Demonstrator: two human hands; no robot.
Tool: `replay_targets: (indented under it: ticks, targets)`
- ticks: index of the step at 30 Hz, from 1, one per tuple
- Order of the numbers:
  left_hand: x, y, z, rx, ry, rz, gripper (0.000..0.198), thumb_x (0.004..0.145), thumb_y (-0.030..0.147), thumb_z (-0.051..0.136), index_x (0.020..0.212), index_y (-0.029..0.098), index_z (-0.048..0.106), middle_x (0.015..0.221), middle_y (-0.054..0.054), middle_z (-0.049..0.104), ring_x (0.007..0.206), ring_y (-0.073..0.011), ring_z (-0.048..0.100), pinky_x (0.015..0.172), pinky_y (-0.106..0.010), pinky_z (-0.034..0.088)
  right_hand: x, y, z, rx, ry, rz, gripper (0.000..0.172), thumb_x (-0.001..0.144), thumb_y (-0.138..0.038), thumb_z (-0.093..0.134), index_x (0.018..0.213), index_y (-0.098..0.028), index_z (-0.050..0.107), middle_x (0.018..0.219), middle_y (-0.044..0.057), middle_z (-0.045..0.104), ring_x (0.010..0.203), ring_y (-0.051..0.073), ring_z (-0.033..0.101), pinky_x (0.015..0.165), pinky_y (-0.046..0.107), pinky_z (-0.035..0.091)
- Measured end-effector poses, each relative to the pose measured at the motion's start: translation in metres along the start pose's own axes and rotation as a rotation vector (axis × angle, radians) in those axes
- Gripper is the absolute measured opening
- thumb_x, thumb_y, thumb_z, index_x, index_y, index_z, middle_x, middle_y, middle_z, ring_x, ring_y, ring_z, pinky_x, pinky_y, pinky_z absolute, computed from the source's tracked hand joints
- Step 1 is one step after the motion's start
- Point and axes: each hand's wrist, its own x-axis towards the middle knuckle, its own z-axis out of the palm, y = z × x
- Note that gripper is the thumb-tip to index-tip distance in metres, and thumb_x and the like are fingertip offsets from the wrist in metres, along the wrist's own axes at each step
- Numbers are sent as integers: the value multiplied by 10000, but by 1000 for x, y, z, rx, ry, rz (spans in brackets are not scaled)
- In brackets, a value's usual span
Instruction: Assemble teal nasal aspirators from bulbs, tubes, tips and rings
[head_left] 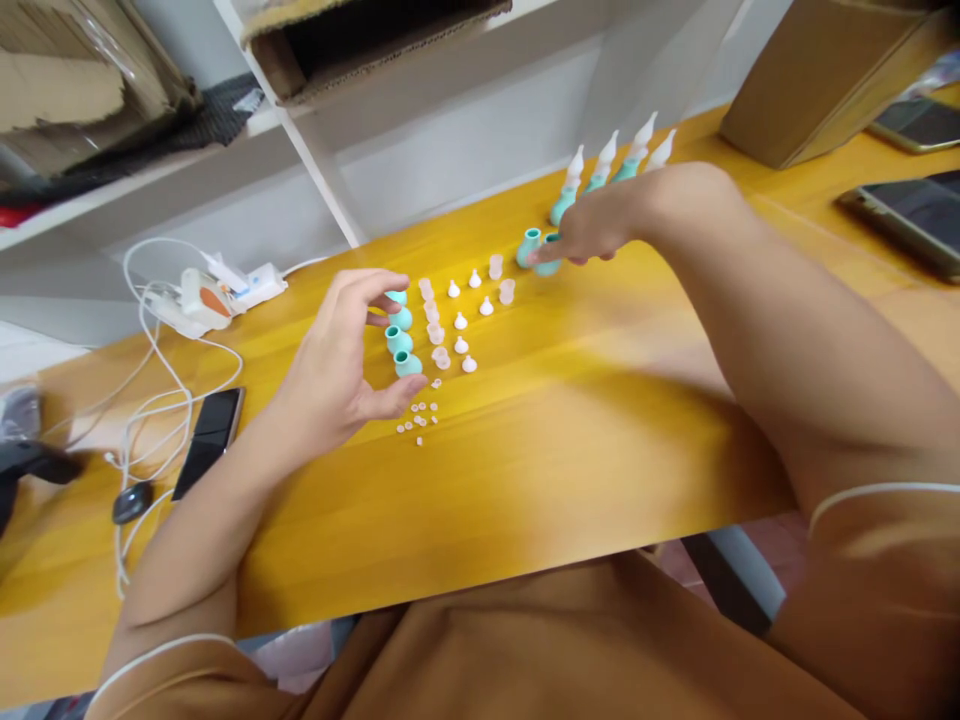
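My left hand (349, 345) is curved with thumb and fingers apart around a column of small teal bulb-shaped bottles (406, 363), touching or almost touching both ends. My right hand (604, 218) reaches across to the back, its index finger stretched over a teal bottle (550, 267) and its tip against the neighbouring teal bottle (529, 246). The other fingers of that hand are curled and partly hidden. Between the hands lie rows of translucent pinkish cups (436, 333) and white cone-shaped nozzles (460, 321). Several tiny translucent rings (420, 421) are scattered below my left thumb.
Behind my right hand stand several teal bottles with tall white tips (575, 168). Phones (911, 215) and a cardboard box (806, 85) are at the right. A power strip (259, 290), white cables, and another phone (212, 437) lie at the left. Shelving (465, 150) backs the table.
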Motion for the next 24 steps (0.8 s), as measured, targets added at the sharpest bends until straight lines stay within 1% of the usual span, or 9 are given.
replay_targets:
  ticks: [2,6,9,12,14,16,19,21,24]
  targets:
    - [-1,-1,1,-24,-2,-6,745,940,591,819,1580,392,493,1451,-97,623,1137,-317,695,998,-591,653,10,3,5,-9,-101,33,762,1092,-768,515,1164,-78,829,1123,188,786,1180,307,699,1076,479,396]
    - [-1,-2,0,-103,-5,-5,782,898,571,866,1565,345,525,1431,-104,629,1120,-327,678,987,-612,628,6,-4,11,10,-99,-63,824,1088,-768,480,1062,-12,806,1077,193,781,1110,260,706,1026,411,426]
    - [0,-1,-2,-132,-5,-36,746,910,569,856,1547,339,546,1432,-108,626,1134,-337,676,1004,-628,602,2,-5,8,7,-105,1,884,1043,-817,488,1005,12,795,997,185,775,1079,267,713,1000,422,437]
    - [0,0,-5,-144,-13,-61,705,933,573,836,1537,351,547,1443,-98,630,1168,-340,671,1041,-625,576,3,15,-3,57,-77,-29,914,1029,-857,460,1147,-23,814,978,186,791,1032,250,710,987,416,453]
    - [0,-1,-6,-141,-24,-67,721,926,595,838,1537,346,547,1445,-97,632,1172,-342,670,1045,-621,571,4,39,-13,94,30,-77,872,1072,-811,409,1262,-63,815,1042,202,817,1038,252,721,974,407,461]
    - [-1,-3,-6,-132,-30,-61,774,899,630,854,1544,333,545,1443,-102,633,1159,-343,670,1035,-623,573,6,64,-22,125,271,-42,722,1124,-628,430,1262,-46,833,1212,247,812,1161,279,741,958,400,457]
    - [-2,-4,-5,-118,-35,-56,825,877,652,869,1554,313,541,1439,-109,635,1143,-336,672,1028,-620,580,13,91,-27,117,568,96,585,1103,-251,393,915,54,857,1461,318,696,1459,333,625,1037,378,421]
    - [-2,-5,-4,-114,-30,-52,808,893,650,857,1554,310,539,1436,-107,640,1139,-326,672,1026,-606,584,21,100,-25,122,641,121,582,1053,-146,368,761,64,826,1458,313,698,1527,326,561,1067,343,404]
    - [-1,-4,-3,-118,-14,-40,743,930,642,822,1543,328,543,1417,-95,660,1137,-320,671,1013,-586,589,34,105,-16,149,597,99,486,1029,-142,434,1097,58,872,1324,264,780,1425,266,653,981,336,432]
